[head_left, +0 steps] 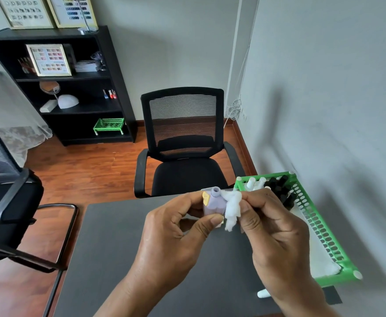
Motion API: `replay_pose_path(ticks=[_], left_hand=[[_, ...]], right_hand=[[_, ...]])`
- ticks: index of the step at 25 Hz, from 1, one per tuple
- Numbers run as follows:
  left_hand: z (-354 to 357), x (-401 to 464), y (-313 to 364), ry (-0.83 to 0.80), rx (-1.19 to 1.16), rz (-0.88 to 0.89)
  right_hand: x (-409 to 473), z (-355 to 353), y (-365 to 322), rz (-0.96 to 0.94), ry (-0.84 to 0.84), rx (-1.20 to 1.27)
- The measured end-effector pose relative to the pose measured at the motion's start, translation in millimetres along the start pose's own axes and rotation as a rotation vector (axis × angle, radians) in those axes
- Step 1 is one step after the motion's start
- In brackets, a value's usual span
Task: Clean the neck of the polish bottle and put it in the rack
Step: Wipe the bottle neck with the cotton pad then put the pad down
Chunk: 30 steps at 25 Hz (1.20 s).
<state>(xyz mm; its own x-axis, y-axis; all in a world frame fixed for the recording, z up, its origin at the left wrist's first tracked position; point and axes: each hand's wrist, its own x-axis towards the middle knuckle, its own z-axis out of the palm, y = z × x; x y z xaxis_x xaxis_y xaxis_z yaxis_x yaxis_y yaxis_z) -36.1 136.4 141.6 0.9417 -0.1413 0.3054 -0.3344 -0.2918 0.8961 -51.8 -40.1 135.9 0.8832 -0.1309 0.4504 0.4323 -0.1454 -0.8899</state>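
Above dark counter (118, 248): my left hand (176, 234) clamps lilac polish bottle (213, 203), uncapped, gold label unreadable. Right hand (272, 227) pinches white cotton wad (232, 209) against bottle shoulder. Green rack (320, 227) just right, holding black- and white-capped bottles (276, 186).

No lettering, number or brand can be read anywhere. The small gold label (206, 199) on the lilac polish bottle (214, 204) is too blurred to make out. The gold-framed colour-swatch charts (49, 60) on the black bookcase (109, 72) show rows of tinted patches; any captions beneath them are too small to tell.
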Motion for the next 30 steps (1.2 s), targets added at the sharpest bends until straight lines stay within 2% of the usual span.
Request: replay_pose_path(ticks=[4, 7, 13, 16, 21, 27, 30], left_hand=[[1, -6, 7, 0.012, 0.005, -0.012], [4, -10, 12, 0.069, 0.130, 0.066], [0, -14, 16, 0.117, 0.228, 0.178], [3, -18, 14, 0.136, 0.206, 0.198], [4, -21, 13, 0.109, 0.052, 0.167], [7, -22, 16, 0.077, -0.011, 0.108], [8, -20, 13, 0.099, 0.005, 0.096]], right_hand=[[-7, 2, -5, -0.060, -0.021, -0.158], [-9, 6, -10, -0.015, 0.013, -0.194], [2, -2, -17, 0.235, -0.084, 0.118], [4, -6, -17, 0.237, -0.112, 0.150], [10, -11, -9, 0.125, -0.160, 0.152], [9, -14, -3, 0.401, -0.179, 0.400], [2, -14, -7, 0.331, -0.164, 0.296]])
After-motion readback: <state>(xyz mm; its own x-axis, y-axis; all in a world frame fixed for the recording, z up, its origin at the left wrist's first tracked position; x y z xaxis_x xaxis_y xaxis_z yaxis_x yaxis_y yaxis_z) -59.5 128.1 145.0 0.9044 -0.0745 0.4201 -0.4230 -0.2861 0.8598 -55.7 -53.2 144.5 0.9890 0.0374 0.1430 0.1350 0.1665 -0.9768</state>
